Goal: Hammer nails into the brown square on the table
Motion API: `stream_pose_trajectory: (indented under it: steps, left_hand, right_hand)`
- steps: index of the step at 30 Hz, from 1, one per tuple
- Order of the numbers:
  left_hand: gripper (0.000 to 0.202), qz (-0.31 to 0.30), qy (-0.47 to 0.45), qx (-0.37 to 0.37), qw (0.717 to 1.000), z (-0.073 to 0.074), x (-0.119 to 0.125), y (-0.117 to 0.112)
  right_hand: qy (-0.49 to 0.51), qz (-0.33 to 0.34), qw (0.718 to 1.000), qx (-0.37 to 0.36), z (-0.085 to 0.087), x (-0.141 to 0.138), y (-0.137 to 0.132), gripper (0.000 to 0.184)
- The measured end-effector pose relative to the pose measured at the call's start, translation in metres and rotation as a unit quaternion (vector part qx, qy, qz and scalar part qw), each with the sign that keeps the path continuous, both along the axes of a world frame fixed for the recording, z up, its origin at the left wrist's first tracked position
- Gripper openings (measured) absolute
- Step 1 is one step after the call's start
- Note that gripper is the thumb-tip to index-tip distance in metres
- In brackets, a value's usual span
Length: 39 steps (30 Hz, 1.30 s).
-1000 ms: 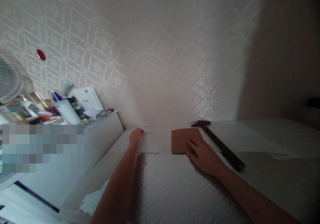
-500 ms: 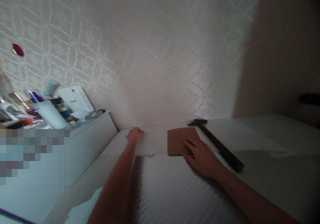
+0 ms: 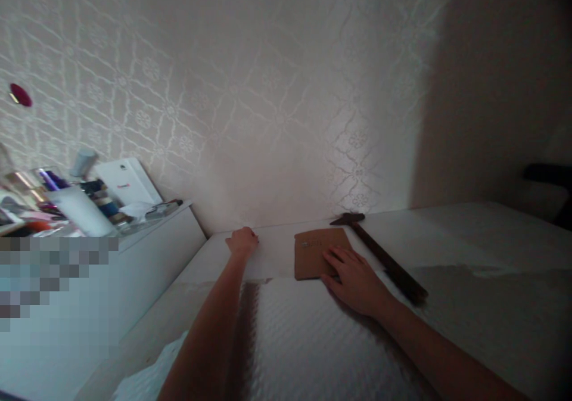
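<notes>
My left hand (image 3: 242, 241) reaches far across the white table (image 3: 447, 240), near the wall, with its fingers curled together over something too small to make out. My right hand (image 3: 353, 276) lies flat with fingers spread on the near right corner of a brown square board (image 3: 313, 251). A few small pale marks show on the board's far part. A hammer (image 3: 379, 255) with a dark wooden handle lies just right of the board, its head towards the wall.
A patterned wall (image 3: 268, 103) rises right behind the table. To the left stands a white cabinet (image 3: 147, 240) crowded with bottles, a white cup (image 3: 80, 210) and a white box (image 3: 125, 182). A dark object (image 3: 547, 174) sits at the far right.
The small items seen by my left fingertips a second ago no longer show, and the fingers have closed over that spot. My right hand stays on the board. The view has shifted slightly.
</notes>
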<state>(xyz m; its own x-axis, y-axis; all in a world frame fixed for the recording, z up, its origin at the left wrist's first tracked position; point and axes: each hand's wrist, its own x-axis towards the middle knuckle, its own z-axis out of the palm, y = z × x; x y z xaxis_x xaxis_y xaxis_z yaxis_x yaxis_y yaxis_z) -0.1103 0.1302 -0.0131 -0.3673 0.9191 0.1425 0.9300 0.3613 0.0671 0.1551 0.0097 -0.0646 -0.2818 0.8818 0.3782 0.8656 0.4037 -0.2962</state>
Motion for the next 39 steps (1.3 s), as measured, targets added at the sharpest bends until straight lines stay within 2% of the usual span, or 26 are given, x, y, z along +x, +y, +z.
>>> stream_pose_trajectory:
  steps: [9,14,18,21,24,27,30,34,39]
  left_hand:
    - [0.020,-0.022,0.056,0.018,0.998,0.004,0.015,0.000]
    - [0.019,-0.026,0.040,0.062,0.997,0.012,0.027,-0.008]
    - [0.017,-0.046,-0.002,0.090,0.995,0.017,0.057,-0.027]
    - [0.015,-0.072,-0.077,0.111,0.988,0.020,0.090,-0.049]
    - [0.013,-0.113,-0.171,0.139,0.969,0.022,0.120,-0.073]
    - [0.012,-0.145,-0.232,0.166,0.948,0.020,0.137,-0.088]
    - [0.012,-0.149,-0.262,0.170,0.938,0.009,0.138,-0.091]
    - [0.013,-0.151,-0.295,0.150,0.931,-0.008,0.127,-0.084]
    - [0.014,-0.142,-0.321,0.155,0.923,-0.010,0.115,-0.073]
  right_hand:
    - [0.007,0.001,0.999,-0.039,0.006,0.000,-0.001,0.054]
    - [0.009,0.005,0.999,-0.040,0.006,0.000,0.000,0.053]
    - [0.012,0.010,0.999,-0.035,0.006,0.000,0.001,0.052]
    - [0.011,0.010,0.999,-0.031,0.005,0.001,0.002,0.052]
    - [0.008,0.015,0.999,-0.029,0.005,0.002,0.004,0.050]
    - [0.012,0.015,0.999,-0.028,0.005,0.003,0.006,0.048]
    - [0.015,0.021,0.999,-0.033,0.005,0.004,0.006,0.049]
    - [0.013,0.028,0.999,-0.037,0.006,0.004,0.006,0.049]
    - [0.001,0.052,0.998,-0.037,0.008,0.008,0.006,0.049]
